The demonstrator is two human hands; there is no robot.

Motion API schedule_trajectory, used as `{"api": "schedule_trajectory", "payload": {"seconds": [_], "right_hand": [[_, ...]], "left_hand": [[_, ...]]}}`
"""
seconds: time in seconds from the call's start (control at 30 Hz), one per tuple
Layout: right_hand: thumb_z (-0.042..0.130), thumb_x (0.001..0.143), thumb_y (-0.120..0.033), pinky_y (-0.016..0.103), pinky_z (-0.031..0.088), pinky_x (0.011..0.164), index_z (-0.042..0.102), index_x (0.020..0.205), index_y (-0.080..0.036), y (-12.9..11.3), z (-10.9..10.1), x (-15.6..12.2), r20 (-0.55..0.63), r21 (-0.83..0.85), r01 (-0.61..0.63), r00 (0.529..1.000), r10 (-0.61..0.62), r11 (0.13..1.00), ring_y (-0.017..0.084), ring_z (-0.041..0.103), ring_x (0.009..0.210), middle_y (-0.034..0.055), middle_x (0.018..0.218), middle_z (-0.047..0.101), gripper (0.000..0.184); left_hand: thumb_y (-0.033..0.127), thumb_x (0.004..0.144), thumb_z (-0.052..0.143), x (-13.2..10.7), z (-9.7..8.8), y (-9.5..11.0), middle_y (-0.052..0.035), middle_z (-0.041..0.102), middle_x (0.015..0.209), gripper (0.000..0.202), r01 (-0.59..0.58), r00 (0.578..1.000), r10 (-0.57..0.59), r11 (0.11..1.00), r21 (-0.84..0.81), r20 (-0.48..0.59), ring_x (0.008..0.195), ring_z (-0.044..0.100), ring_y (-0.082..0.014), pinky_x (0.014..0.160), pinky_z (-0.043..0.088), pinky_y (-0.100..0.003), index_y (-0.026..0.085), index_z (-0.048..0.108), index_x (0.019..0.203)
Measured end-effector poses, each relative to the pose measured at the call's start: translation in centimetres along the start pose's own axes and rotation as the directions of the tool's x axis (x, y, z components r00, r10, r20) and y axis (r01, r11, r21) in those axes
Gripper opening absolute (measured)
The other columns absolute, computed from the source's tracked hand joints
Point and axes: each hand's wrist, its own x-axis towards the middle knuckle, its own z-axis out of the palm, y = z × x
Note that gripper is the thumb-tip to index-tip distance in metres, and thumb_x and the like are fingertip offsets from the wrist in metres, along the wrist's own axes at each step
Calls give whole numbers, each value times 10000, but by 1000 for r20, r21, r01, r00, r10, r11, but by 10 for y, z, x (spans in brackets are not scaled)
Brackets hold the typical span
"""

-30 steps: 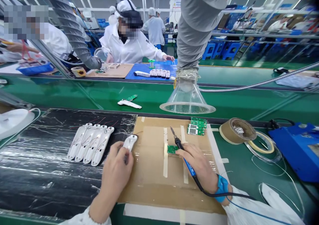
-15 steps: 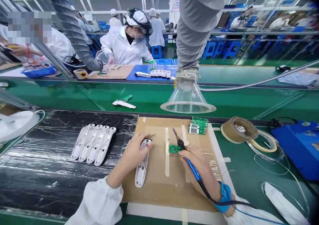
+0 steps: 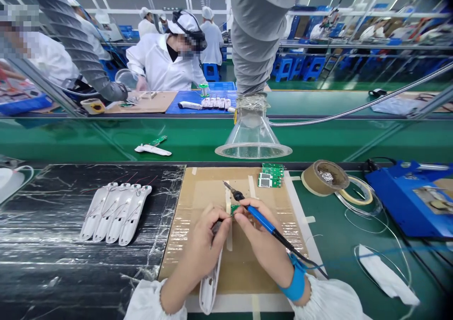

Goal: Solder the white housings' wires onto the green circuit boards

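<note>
Clasping white plastic housing (image 3: 208, 291) in left hand (image 3: 205, 239), with grip clamped around upper end. Holding soldering iron (image 3: 260, 219) clamped in right hand (image 3: 264, 245), with tip clear of green circuit board (image 3: 234, 209), located between fingertips over taped cardboard (image 3: 198, 190). Judged to be aligning parts for soldering; calling next for steady placement before lowering tip. Noting grouped circuit boards (image 3: 272, 175) beyond, then fume hood (image 3: 254, 133).

Circuit boards (image 3: 271, 175), a soldering iron (image 3: 261, 219) and white-coated workers (image 3: 163, 60) mark an electronics factory.
</note>
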Motion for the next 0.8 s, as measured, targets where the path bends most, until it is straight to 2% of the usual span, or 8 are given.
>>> {"api": "schedule_trajectory", "payload": {"seconds": [0.1,0.3,0.4,0.53,0.7,0.8], "right_hand": [[821,923,-372,242,611,728,731,1056,-255,3,2,-1,-21,52,-35,999,36,998,167,744,814,3,910,764,199],[842,906,-348,261,630,767,731,1093,-268,16,-1,-7,-61,95,-105,992,111,990,172,764,832,-1,919,795,232],[852,891,-331,266,636,765,738,1065,-260,20,0,-7,-76,118,-82,993,91,990,172,770,804,-2,881,800,219],[849,894,-326,251,632,752,754,1056,-259,15,0,-6,-112,118,-23,993,37,993,165,769,804,0,893,798,199],[848,902,-354,254,628,748,762,1065,-245,2,-3,-3,-89,69,-44,995,50,997,174,764,813,17,921,792,214],[830,923,-351,256,623,752,745,1062,-244,3,-4,-3,-73,58,-51,996,55,997,169,753,808,13,920,778,195]], "left_hand": [[287,1101,512,-4,4,-1,-19,586,914,231,-12,1000,12,1000,-12,-1,867,584,-207,769,431,-349,239,650,923],[281,1109,516,-7,10,-3,-11,581,923,216,-38,996,38,999,-3,-84,851,580,-196,737,430,-336,249,653,946],[268,1103,532,-6,12,-4,-5,583,898,205,-52,993,52,999,9,-108,843,580,-196,730,427,-333,252,656,940],[267,1097,541,-3,9,-5,-10,586,904,203,-45,995,45,999,6,-84,851,587,-199,744,440,-337,245,653,929],[272,1098,534,-2,7,-4,-23,602,927,213,-38,997,41,999,36,-65,865,593,-206,742,441,-335,242,659,928],[271,1091,537,-2,9,-2,-22,596,909,224,-26,998,28,999,35,-59,853,593,-206,748,452,-332,239,656,904]]}}
